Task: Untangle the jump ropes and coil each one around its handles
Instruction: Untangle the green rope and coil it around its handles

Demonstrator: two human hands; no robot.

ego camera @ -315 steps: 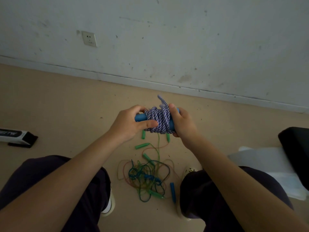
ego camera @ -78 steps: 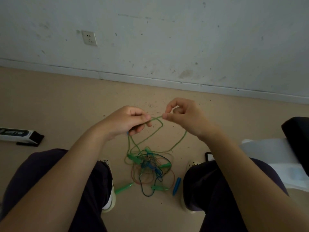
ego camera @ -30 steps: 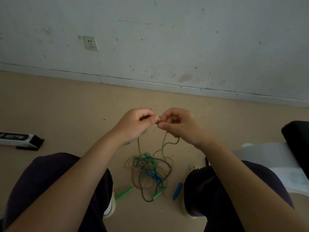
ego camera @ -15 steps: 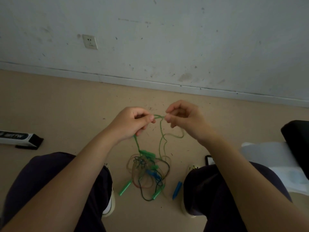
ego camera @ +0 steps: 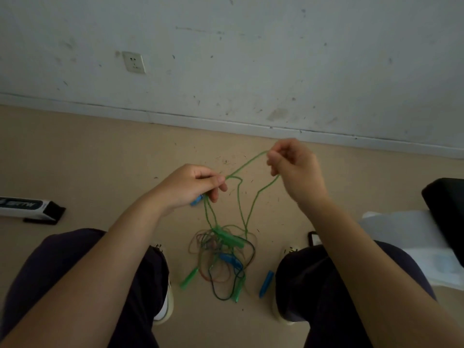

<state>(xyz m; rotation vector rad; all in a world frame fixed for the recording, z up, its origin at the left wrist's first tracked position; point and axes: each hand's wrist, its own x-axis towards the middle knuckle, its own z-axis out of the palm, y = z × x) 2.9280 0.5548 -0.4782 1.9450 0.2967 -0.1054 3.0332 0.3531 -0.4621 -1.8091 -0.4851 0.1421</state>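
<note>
Where the person's knees frame the bottom of the view, a tangle of thin jump ropes (ego camera: 223, 257) lies on the tan floor (ego camera: 88, 156) between the shoes, with green handles (ego camera: 229, 238) and blue handles (ego camera: 266, 283) in and beside it. Above the heap, strands of a green rope (ego camera: 247, 167) rise to the two hands, which are apart: the left hand (ego camera: 190, 185) pinches it between thumb and fingers, with what may be a blue handle tip under its palm, and the right hand (ego camera: 295, 164), higher and farther out, pinches its looped top. Beyond stand the scuffed wall (ego camera: 276, 59) and wall socket (ego camera: 134, 62).
</note>
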